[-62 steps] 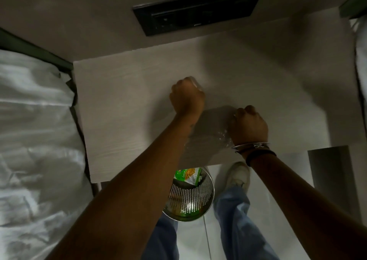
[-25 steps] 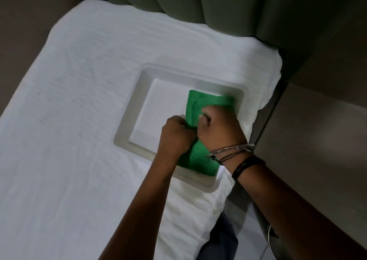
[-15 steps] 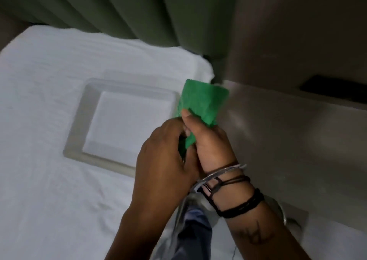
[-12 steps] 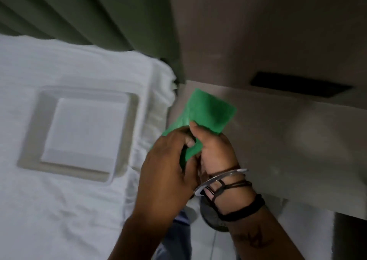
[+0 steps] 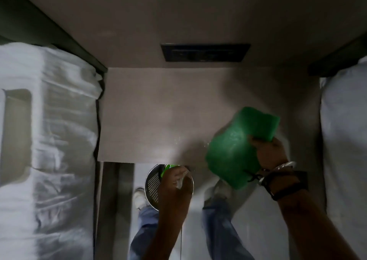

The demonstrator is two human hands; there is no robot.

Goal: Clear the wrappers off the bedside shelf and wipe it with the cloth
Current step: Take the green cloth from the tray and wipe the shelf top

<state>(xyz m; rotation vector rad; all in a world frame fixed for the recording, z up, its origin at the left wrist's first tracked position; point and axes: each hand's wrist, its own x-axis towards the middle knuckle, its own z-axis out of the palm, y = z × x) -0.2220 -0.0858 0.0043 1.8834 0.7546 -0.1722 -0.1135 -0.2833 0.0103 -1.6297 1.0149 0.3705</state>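
Carried over from the tray, the green cloth (image 5: pixel 236 150) is now gripped by the right hand (image 5: pixel 270 152) above the shelf (image 5: pixel 155 120); a pale scrap seems pinched in the left hand (image 5: pixel 174 182) over the bin (image 5: pixel 152 184). Wiping is next: cloth pressed flat.

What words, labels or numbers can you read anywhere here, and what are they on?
None can be read.
Black wall panel above the pale wooden bedside shelf: any markings are too dark and blurred.
Green and yellow packet in the perforated metal bin: mostly hidden, print unreadable.
Green cloth in the right hand: no print visible.
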